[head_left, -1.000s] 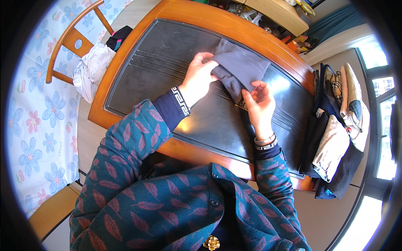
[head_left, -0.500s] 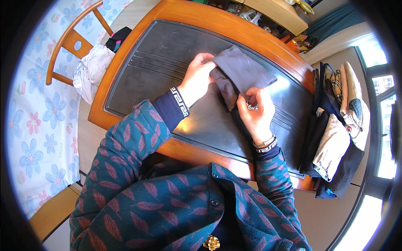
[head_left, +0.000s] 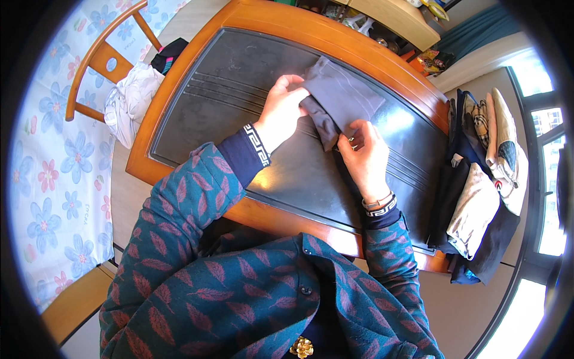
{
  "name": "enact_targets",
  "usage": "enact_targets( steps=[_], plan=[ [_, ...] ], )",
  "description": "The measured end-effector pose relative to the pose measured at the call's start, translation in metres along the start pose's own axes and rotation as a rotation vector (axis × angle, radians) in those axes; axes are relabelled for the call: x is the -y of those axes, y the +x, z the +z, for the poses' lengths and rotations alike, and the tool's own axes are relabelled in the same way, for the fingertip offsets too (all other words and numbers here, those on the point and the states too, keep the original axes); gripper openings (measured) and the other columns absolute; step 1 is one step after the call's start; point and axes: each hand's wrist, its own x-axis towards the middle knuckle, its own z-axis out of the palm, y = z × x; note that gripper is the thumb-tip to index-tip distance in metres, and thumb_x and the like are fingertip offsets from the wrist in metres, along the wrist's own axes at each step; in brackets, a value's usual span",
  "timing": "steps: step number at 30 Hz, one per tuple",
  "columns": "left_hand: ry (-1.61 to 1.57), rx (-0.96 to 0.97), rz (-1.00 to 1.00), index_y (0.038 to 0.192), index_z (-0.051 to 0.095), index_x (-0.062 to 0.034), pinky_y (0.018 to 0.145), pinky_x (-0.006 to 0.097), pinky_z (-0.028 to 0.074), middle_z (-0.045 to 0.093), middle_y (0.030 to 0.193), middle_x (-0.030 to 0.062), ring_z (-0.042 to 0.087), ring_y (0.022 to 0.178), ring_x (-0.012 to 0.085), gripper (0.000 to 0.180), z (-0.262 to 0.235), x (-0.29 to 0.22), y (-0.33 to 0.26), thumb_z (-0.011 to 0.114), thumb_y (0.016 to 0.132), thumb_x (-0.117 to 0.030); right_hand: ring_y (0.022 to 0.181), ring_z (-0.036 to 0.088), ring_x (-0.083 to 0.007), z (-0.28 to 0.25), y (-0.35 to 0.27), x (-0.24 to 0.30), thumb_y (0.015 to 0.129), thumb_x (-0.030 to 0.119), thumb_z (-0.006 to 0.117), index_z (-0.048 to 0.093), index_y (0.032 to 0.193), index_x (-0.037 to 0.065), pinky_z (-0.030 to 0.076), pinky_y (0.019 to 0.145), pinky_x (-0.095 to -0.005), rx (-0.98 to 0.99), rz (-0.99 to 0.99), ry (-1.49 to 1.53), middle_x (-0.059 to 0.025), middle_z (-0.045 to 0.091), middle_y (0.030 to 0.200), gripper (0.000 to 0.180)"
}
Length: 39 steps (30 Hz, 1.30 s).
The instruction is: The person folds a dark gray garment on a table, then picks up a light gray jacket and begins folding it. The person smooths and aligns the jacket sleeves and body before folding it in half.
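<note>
A dark grey folded piece of clothing is held just over the far middle of the black table top; its exact kind cannot be told. Its left edge is pinched between the thumb and fingers of my left hand. At the near right corner, my right hand has its thumb and fingertips together on the fabric, the other fingers curled. A narrower fold of the same cloth hangs down between the two hands.
The table has a raised wooden rim. Folded clothes are piled at its right end, by the window. On the left, a wooden chair carries a crumpled white garment. A wooden shelf stands beyond the far edge.
The grey cloth has shifted slightly left, and its right corner has drawn in. My right hand has moved slightly up and left along with it; my left hand stays nearly still.
</note>
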Motion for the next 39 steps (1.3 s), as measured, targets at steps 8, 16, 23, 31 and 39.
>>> enact_targets(
  steps=[8,16,23,31,39],
  plan=[
    [0.014,0.042,-0.04,0.111,0.054,-0.0083,0.078,0.03,0.055,0.061,0.105,0.0052,0.063,0.09,0.0149,0.016,0.001,0.0,-0.001,0.059,0.097,-0.004,0.055,0.058,-0.0238,-0.008,-0.001,0.007,0.076,0.008,0.076,0.06,0.077,0.005,0.048,0.053,-0.0354,0.001,-0.204,-0.053,-0.0087,0.057,0.069,0.016],
    [0.197,0.331,-0.114,0.108,0.056,-0.0097,0.072,0.024,0.05,0.061,0.099,0.0009,0.06,0.088,0.0109,0.02,0.001,-0.009,-0.004,0.052,0.093,0.002,0.075,0.064,-0.0276,-0.008,-0.001,0.018,0.08,0.0,0.076,0.067,0.089,0.002,0.052,0.068,-0.0349,-0.106,-0.555,0.111,-0.0112,0.065,0.085,0.013],
    [0.46,0.488,-0.185,0.107,0.058,-0.0083,0.068,0.022,0.046,0.055,0.091,-0.0005,0.054,0.081,0.0086,0.026,0.003,-0.01,-0.004,0.052,0.086,0.006,0.135,0.046,-0.0393,-0.006,0.003,0.001,0.094,0.026,0.063,0.056,0.137,0.003,0.033,0.113,-0.0463,0.08,-0.275,-0.094,-0.0228,0.051,0.142,0.05],
    [1.021,0.273,0.461,0.097,0.063,-0.0039,0.066,0.024,0.047,0.062,0.086,0.0005,0.055,0.073,0.0073,0.015,0.012,-0.004,-0.012,0.059,0.085,0.004,0.134,0.048,-0.0373,-0.002,0.001,-0.007,0.095,0.025,0.062,0.056,0.136,0.003,0.033,0.113,-0.0456,0.124,-0.197,-0.05,-0.0226,0.053,0.139,0.047],
    [0.747,0.498,0.33,0.101,0.065,-0.0026,0.069,0.022,0.047,0.063,0.088,0.0006,0.055,0.075,0.0055,0.02,0.021,-0.006,-0.023,0.059,0.085,0.008,0.132,0.049,-0.0389,-0.021,0.022,-0.014,0.099,0.02,0.056,0.06,0.128,0.003,0.036,0.111,-0.045,0.056,-0.203,0.067,-0.019,0.061,0.129,0.034]
  ],
)
